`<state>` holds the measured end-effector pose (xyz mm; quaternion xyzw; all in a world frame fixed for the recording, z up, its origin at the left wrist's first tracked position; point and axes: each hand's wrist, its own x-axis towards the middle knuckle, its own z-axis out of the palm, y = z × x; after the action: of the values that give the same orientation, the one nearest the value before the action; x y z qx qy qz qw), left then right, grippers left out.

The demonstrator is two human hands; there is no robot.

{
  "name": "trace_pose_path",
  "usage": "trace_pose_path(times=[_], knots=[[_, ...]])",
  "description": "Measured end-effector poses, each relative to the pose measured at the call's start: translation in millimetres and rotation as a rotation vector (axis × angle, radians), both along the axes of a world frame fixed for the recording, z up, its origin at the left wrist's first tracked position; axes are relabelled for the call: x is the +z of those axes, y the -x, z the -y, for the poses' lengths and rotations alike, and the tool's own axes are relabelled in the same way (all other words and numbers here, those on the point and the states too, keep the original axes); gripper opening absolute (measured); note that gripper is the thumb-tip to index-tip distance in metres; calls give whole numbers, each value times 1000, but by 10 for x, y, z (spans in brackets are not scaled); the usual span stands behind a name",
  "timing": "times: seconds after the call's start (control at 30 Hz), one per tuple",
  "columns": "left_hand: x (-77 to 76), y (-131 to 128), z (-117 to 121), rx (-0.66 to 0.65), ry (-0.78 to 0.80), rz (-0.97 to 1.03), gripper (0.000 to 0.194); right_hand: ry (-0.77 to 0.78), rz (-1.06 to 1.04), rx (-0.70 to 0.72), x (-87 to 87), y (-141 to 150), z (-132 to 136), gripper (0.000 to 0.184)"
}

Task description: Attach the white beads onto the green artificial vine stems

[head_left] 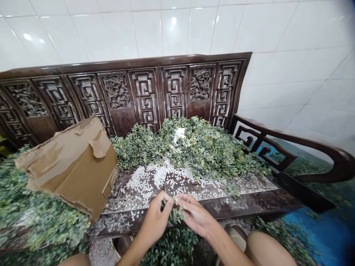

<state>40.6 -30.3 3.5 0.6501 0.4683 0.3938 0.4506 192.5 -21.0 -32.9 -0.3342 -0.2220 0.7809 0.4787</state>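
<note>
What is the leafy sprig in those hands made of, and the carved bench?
The leafy sprig could be plastic or real; its small, matte green leaves don't settle it. The carved bench looks like dark polished wood, with a glossy shine along its top rail.

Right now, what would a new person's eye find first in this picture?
The eye goes first to the heap of green leafy sprigs on the seat of the dark carved wooden bench, with small white pieces scattered in front of it. Below them, at the bottom centre, the left hand and right hand hold a small sprig between them.
</note>
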Motion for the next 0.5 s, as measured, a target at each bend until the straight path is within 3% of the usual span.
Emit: trace_pose_path(times=[0.5], knots=[[-37,18,14,-10,-32,-30,28,46,-9,-19,-7,16,32,32]])
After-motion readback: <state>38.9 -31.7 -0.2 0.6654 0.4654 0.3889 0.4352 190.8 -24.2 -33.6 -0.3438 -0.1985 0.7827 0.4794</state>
